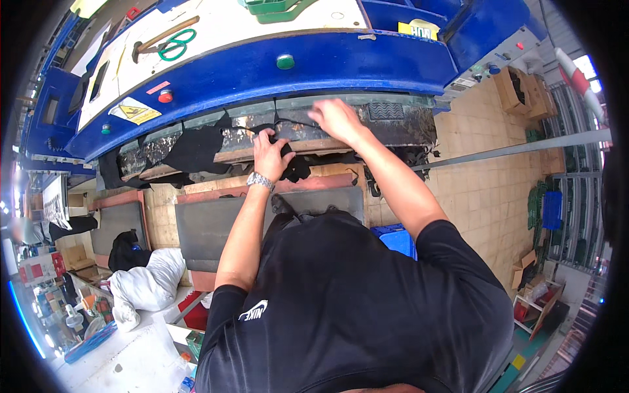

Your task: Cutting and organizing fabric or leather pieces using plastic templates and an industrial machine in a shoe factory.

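Observation:
My left hand (267,158), with a watch on its wrist, is at the ledge of the blue machine, its bent fingers closed on a piece of black sheet scrap (296,169) that hangs over the front edge. Farther right, my right hand (335,120) is raised over the ledge with its fingers curled together. A thin dark strip (296,122) runs from near the left fingers toward the right fingertips; what those fingertips hold is too blurred to make out. More black sheet material (191,149) drapes over the ledge (242,154) to the left.
The blue machine (367,62) spans the front, with push buttons such as a green one (285,61). A hammer (164,38) and green-handled scissors (177,46) lie on its white top. Dark mats (327,204) lie below the ledge. A blue crate (396,240) stands beside me.

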### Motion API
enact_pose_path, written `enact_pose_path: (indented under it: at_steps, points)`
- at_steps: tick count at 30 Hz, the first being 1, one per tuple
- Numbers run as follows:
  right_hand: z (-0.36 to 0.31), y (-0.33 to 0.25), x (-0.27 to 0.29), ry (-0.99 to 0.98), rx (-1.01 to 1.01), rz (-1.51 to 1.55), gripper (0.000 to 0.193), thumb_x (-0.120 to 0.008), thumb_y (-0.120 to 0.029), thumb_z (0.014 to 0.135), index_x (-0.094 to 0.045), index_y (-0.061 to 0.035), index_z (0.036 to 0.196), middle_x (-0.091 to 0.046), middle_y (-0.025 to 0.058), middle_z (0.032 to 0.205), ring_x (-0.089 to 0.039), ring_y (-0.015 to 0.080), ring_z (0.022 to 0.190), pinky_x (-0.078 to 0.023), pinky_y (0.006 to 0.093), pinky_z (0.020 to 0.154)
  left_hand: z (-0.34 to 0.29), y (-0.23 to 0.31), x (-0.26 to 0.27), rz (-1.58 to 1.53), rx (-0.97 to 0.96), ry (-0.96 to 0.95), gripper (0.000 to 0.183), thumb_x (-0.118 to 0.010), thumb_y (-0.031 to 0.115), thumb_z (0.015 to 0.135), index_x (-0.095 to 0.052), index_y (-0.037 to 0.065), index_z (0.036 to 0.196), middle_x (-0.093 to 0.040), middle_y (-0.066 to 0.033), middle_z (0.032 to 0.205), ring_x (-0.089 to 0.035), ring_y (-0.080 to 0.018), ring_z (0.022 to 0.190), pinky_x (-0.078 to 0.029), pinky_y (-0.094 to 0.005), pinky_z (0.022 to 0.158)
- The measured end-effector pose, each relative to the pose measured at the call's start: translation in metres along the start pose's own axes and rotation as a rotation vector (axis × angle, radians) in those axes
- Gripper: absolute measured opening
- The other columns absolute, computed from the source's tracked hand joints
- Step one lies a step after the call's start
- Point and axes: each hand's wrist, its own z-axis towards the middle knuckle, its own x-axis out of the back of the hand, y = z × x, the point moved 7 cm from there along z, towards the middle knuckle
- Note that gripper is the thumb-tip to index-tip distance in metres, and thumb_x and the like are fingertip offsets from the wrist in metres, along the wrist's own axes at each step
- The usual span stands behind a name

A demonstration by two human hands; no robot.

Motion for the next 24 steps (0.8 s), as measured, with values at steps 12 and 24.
enact_pose_path:
  at_steps: [12,24]
  points:
    - [-0.08,0.037,-0.032,-0.093,-0.081,-0.275,0.036,-0.082,-0.026,0.079,-0.069,-0.0027,0.104,-0.062,0.0164,0.115,-0.059,0.0374,0.115,-0.05,0.0506,0.093,-0.003,-0.006,-0.001,0.198,0.022,-0.152,0.046,-0.082,0.035,0.077,-0.07,0.029,0.122,-0.051,-0.0133,0.122,-0.052,-0.0335,0.118,-0.044,-0.0499,0.096]
    - [-0.071,0.044,-0.034,-0.065,-0.137,-0.292,0.036,-0.08,-0.019,0.08,-0.065,-0.0017,0.107,-0.06,0.0187,0.122,-0.056,0.0384,0.119,-0.048,0.0545,0.094,0.006,-0.013,0.0,0.209,0.04,-0.258,0.054,-0.082,0.042,0.076,-0.067,0.03,0.127,-0.046,-0.0159,0.121,-0.049,-0.0357,0.121,-0.046,-0.0488,0.095]
